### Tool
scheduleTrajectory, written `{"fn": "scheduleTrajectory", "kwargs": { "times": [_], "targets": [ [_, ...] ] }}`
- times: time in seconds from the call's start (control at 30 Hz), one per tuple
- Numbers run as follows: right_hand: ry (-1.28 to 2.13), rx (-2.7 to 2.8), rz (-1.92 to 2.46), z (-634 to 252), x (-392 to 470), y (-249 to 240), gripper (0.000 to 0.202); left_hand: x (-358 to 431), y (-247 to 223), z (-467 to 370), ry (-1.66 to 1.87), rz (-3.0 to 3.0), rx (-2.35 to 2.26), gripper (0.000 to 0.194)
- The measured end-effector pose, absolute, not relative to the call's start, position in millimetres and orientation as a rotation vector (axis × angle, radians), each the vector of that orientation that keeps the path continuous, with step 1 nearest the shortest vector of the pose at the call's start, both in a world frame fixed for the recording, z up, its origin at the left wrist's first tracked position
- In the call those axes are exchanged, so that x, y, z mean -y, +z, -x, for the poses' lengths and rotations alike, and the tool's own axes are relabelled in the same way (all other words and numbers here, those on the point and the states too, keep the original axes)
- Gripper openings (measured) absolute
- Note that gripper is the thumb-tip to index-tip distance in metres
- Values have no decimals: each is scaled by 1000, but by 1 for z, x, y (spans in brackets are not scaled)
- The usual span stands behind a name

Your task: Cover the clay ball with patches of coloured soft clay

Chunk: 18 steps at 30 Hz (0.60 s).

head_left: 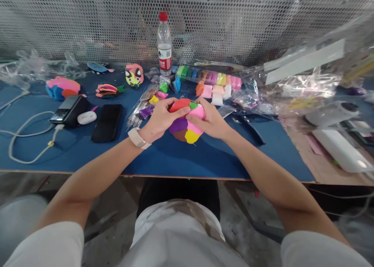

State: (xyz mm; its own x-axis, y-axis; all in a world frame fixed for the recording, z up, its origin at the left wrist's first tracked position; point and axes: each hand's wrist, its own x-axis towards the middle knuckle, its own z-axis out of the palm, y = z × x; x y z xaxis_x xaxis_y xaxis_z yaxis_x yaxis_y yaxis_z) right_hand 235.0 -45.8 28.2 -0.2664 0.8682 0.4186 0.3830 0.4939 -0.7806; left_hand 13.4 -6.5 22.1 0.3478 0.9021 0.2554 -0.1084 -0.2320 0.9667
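Between my two hands, just above the blue table mat (175, 162), is a rounded lump of modelling clay (179, 126) in patches of red, green, pink, purple, brown and yellow. My left hand (162, 117) grips its left side, thumb laid across the red and purple top. From the right, my right hand (212, 121) holds the pink side with the thumb pressed on it. Fingers behind the lump are partly hidden. Small clay packets, purple (146, 111) and yellow (153, 100), lie left of the lump, near a bundle of thin clear sticks (135, 117).
Behind stand a water bottle (164, 51) and rows of coloured clay packs (209, 76). Finished clay figures (134, 75) lie at the back left. A phone (106, 123), white mouse (87, 118) and cabled black device (70, 110) sit left; dark-handled pliers (251, 127) lie right.
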Motion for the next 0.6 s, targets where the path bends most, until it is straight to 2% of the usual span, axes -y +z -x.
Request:
{"fn": "scheduleTrajectory", "kwargs": {
  "times": [0.27, 0.6],
  "targets": [
    [642, 1756, 1108, -228, 50, 32, 72, 9, 24, -13, 1140, -1538, -674, 55],
    [558, 1782, 1137, -220, 64, 39, 63, 13, 24, -14, 1251, -1675, -771, 61]
  ]
}}
